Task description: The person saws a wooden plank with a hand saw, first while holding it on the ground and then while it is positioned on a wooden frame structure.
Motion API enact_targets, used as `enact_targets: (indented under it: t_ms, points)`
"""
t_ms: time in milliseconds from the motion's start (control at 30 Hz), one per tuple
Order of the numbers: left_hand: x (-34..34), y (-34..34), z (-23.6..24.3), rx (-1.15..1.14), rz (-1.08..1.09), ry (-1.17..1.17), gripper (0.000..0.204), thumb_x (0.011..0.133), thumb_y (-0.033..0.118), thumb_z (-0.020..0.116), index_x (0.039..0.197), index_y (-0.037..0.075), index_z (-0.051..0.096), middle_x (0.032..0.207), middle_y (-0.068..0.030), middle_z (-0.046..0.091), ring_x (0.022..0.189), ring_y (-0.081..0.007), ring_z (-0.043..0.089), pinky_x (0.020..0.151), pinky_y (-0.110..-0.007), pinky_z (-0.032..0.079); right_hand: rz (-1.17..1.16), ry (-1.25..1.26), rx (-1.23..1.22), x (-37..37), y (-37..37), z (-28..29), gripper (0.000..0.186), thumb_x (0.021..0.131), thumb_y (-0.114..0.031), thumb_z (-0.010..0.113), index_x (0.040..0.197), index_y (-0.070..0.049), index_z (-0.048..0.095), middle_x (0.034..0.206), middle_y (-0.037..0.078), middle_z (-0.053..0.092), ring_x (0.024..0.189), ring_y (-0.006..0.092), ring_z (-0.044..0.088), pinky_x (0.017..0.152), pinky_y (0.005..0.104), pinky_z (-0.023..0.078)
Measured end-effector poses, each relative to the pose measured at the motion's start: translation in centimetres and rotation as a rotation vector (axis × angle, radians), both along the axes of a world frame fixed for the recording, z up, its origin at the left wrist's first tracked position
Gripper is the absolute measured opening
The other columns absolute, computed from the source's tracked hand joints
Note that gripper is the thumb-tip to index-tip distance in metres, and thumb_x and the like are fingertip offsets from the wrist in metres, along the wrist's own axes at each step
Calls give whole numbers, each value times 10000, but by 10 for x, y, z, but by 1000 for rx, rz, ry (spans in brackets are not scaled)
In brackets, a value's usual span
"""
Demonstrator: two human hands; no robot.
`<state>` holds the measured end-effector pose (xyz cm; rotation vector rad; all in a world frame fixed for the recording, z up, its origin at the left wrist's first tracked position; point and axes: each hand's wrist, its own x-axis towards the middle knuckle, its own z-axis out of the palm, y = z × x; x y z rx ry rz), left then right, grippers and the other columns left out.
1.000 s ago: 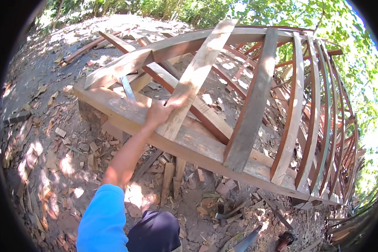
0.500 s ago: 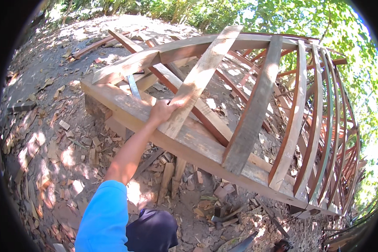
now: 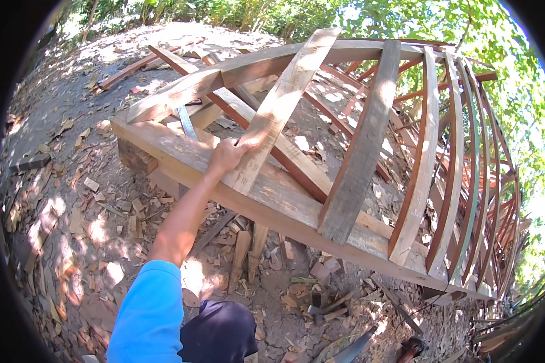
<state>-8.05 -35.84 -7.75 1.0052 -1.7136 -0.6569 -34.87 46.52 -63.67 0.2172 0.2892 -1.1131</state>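
Note:
My left hand is closed on the edge of a pale wooden plank near its lower end. The plank lies aslant across a long thick beam and a curved rib. Under it a reddish-edged timber runs diagonally. A pale grey metal strip shows just beyond my hand. To the right a weathered grey board crosses the frame, followed by several narrower curved ribs of the wooden framework. My right hand is out of view.
Wood offcuts and dry leaves cover the dirt ground around my leg. A long blue-grey blade-like piece lies at the lower edge, near a dark object. Loose reddish timbers lie behind the frame, with green bushes beyond.
The view has shifted slightly down and back up. My left hand keeps the same grip on the plank, with no clear movement of the framework.

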Motion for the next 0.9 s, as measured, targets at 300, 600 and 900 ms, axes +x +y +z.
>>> enact_targets:
  t_ms: [300,600,900]
  points:
    - [1,1,0,3,13,-62,623,937,554,676,1088,-44,766,905,-252,759,867,-328,762,786,-437,549,68,612,620,5,-11,22,404,1051,-408,628,1376,-167,631,1253,181,736,1217,428,674,1056,610,515]
    - [2,5,3,51,-25,-38,630,931,580,674,1058,-29,772,976,-297,736,955,-447,726,815,-494,556,78,489,644,9,-24,48,294,1023,-388,673,1237,-187,666,1146,126,758,1098,381,710,971,585,549]
    - [0,1,0,5,7,-31,641,938,562,699,1027,-69,764,807,-194,754,751,-216,726,711,-386,536,65,481,506,15,-30,69,411,1028,-302,646,1377,-116,538,1256,194,683,1189,381,658,1013,567,536]
